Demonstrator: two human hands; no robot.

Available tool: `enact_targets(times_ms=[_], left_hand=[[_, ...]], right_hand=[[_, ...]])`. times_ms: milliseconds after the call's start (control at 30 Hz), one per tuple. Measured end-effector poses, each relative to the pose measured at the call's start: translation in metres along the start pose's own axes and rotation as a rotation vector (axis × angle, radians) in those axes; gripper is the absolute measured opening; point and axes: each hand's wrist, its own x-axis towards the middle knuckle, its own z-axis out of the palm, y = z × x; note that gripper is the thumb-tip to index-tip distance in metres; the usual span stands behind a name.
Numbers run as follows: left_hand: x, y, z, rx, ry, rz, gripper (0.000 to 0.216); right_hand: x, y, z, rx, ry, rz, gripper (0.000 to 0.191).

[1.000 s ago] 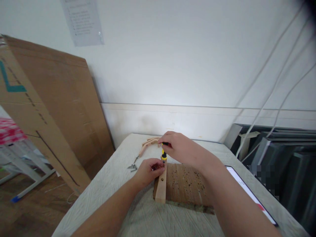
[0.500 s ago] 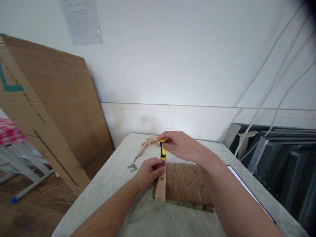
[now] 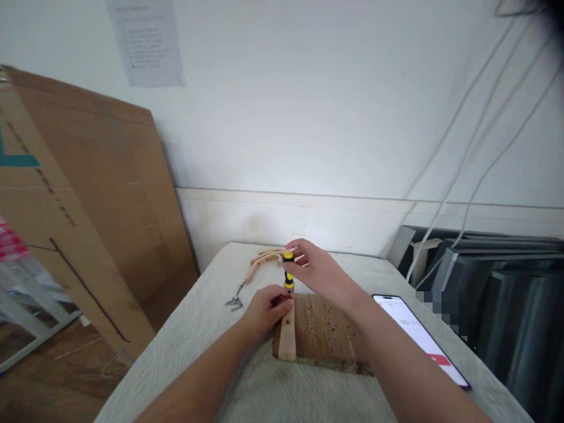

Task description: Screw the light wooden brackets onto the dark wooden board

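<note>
A yellow and black screwdriver (image 3: pixel 288 276) stands upright, tip down, over a pale wooden strip (image 3: pixel 288 343) with a hole in it. My right hand (image 3: pixel 315 267) is at its handle, thumb against the near side and fingers curled loosely behind. Low by the screwdriver's tip, my left hand (image 3: pixel 268 305) is closed in a pinch over the strip; what its fingertips hold is hidden. The strip lies along the left edge of a brown wooden board (image 3: pixel 328 332) pitted with small holes. My right forearm covers part of the board's right side.
Curved wooden pieces (image 3: pixel 259 262) and several screws (image 3: pixel 235 303) lie on the cloth-covered table (image 3: pixel 207 311), left of my hands. A phone (image 3: pixel 418 338) rests near the right edge. A large cardboard box (image 3: pixel 114 176) stands left; dark panels (image 3: pixel 484 282) lean at right.
My right hand's fingers have loosened and shifted around the screwdriver handle, which stands straighter. My left hand stays at the tip. The view has turned slightly right, showing more of the phone.
</note>
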Motion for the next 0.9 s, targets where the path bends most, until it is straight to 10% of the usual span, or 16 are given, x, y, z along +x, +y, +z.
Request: enact_targets(times_ms=[367, 900], left_hand=[[0.002, -0.002, -0.001, -0.034, -0.016, 0.017, 0.023], [0.003, -0.011, 0.0, -0.049, -0.041, 0.081, 0.02]], right_hand=[[-0.036, 0.042, 0.057, 0.054, 0.359, 0.027, 0.031], [-0.033, 0.058, 0.055, 0.056, 0.415, 0.013, 0.025]])
